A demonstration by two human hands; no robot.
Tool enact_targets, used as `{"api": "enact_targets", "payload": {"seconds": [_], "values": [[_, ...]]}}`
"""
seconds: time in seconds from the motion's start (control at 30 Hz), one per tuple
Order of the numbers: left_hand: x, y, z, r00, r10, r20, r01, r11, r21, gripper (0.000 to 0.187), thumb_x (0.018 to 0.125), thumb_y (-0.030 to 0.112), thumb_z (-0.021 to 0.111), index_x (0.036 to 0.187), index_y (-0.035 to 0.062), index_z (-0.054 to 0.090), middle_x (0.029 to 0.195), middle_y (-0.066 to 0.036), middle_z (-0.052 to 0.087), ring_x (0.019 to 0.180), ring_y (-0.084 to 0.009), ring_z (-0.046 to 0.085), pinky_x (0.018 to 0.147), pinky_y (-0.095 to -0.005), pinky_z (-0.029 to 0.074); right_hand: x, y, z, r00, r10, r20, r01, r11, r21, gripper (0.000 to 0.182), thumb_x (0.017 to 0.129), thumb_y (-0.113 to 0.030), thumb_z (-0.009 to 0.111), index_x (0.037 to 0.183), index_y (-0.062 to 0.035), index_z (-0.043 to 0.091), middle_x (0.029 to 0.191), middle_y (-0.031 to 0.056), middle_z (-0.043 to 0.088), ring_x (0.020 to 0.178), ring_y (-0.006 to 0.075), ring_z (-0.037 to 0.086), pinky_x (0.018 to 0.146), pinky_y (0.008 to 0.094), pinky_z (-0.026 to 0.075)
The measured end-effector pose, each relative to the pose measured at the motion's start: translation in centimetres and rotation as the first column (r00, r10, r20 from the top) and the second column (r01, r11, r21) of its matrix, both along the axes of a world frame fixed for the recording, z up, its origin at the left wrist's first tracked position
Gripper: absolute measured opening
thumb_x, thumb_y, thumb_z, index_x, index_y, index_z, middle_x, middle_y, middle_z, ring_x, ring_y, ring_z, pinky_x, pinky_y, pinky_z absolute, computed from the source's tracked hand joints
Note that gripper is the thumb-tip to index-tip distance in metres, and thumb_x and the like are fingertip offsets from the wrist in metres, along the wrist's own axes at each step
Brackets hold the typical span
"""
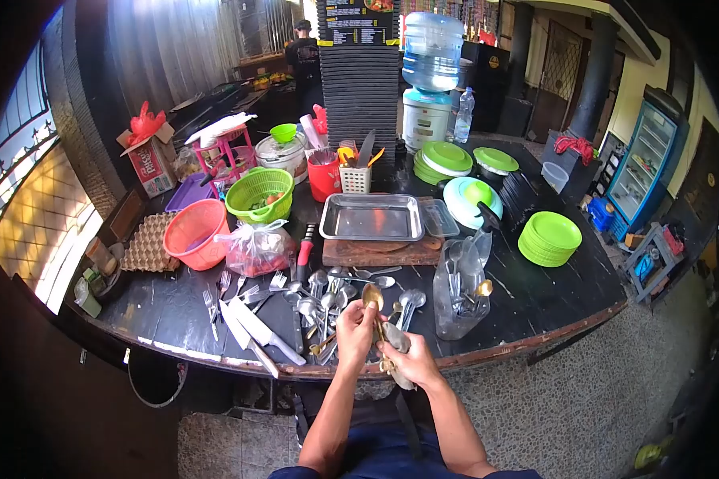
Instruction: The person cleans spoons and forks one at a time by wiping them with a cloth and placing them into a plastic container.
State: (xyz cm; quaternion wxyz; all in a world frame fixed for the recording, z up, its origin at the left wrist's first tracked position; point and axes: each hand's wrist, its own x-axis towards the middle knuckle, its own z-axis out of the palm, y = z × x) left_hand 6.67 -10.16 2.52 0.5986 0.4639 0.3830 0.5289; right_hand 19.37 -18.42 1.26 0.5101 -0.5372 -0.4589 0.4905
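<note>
My left hand point(355, 335) is closed on a gold spoon point(372, 296), bowl up, just over the table's front edge. My right hand point(411, 361) grips a greyish cloth point(397, 338) beside the spoon's handle; gold-coloured metal shows under the fingers, partly hidden. A pile of silver spoons point(327, 301) lies just beyond my hands. To its left are several forks point(210, 307) and two white-looking knives point(265, 334). On the right, a clear plastic bag point(453, 307) holds more cutlery, with a gold spoon point(484, 287) at its opening.
A steel tray point(373, 217) rests on a wooden board point(343, 252). Leftward stand a pink basin point(196, 234), green basket point(260, 194) and egg trays point(148, 243). Green plates point(550, 238) are stacked at right. A person point(303, 56) stands in the background.
</note>
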Motion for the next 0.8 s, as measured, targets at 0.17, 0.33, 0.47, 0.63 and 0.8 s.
{"api": "enact_targets", "payload": {"seconds": [0.17, 0.33, 0.47, 0.63, 0.8], "values": [[0.1, 0.4, -1.1, 0.983, 0.163, 0.083, -0.161, 0.986, -0.03, 0.014, 0.104, 0.017, 0.059, 0.1, 0.0051, 0.056, 0.075, -0.006, 0.069, 0.06, -0.0088, 0.06, 0.056, -0.0241, 0.047, 1.0, -0.8, -0.2, 0.976, 0.043, 0.213, -0.036, 0.999, -0.037, 0.034, 0.088, -0.032, 0.08, 0.095, 0.0012, 0.073, 0.077, 0.0065, 0.073, 0.072, 0.0105, 0.066, 0.068, 0.0346, 0.053], [-1.8, 1.3, -0.6, 0.939, 0.313, 0.143, -0.311, 0.95, -0.036, 0.015, 0.106, 0.018, 0.054, 0.101, 0.0046, 0.05, 0.077, -0.009, 0.068, 0.059, -0.0108, 0.062, 0.052, -0.025, 0.051, 1.7, -1.3, 2.5, 0.964, -0.049, 0.26, 0.061, 0.997, -0.038, 0.036, 0.089, -0.03, 0.08, 0.104, 0.0014, 0.074, 0.081, 0.0096, 0.076, 0.073, 0.0153, 0.073, 0.068, 0.0333, 0.056], [-3.0, 1.5, -0.7, 0.955, 0.287, 0.077, -0.285, 0.958, -0.029, 0.017, 0.106, 0.019, 0.055, 0.103, 0.0027, 0.052, 0.079, -0.01, 0.067, 0.058, -0.0119, 0.062, 0.049, -0.026, 0.051, 1.9, 0.0, 3.8, 0.845, -0.425, 0.325, 0.347, 0.898, 0.271, 0.025, 0.092, -0.019, 0.074, 0.105, 0.0018, 0.071, 0.089, 0.0143, 0.074, 0.08, 0.0285, 0.075, 0.072, 0.0373, 0.056], [0.9, -0.8, 0.0, 0.998, -0.02, 0.064, 0.019, 1.0, 0.013, 0.026, 0.107, 0.016, 0.05, 0.125, 0.001, 0.06, 0.078, -0.002, 0.061, 0.062, -0.008, 0.058, 0.05, -0.0253, 0.046, -0.6, 2.1, 5.8, 0.67, -0.624, 0.402, 0.264, 0.707, 0.657, 0.046, 0.077, 0.004, 0.072, 0.123, -0.0013, 0.069, 0.115, 0.0167, 0.064, 0.105, 0.0349, 0.065, 0.089, 0.0411, 0.053], [1.0, -1.7, 2.2, 0.983, -0.179, -0.029, 0.179, 0.984, 0.016, 0.039, 0.108, 0.014, 0.042, 0.141, -0.0023, 0.054, 0.098, -0.005, 0.066, 0.073, -0.0071, 0.058, 0.063, -0.0222, 0.048, -1.2, 2.9, 3.4, 0.582, -0.641, 0.5, 0.135, 0.683, 0.718, 0.06, 0.078, 0.004, 0.071, 0.136, -0.0071, 0.063, 0.117, 0.0157, 0.063, 0.105, 0.0357, 0.065, 0.087, 0.0436, 0.054]]}}
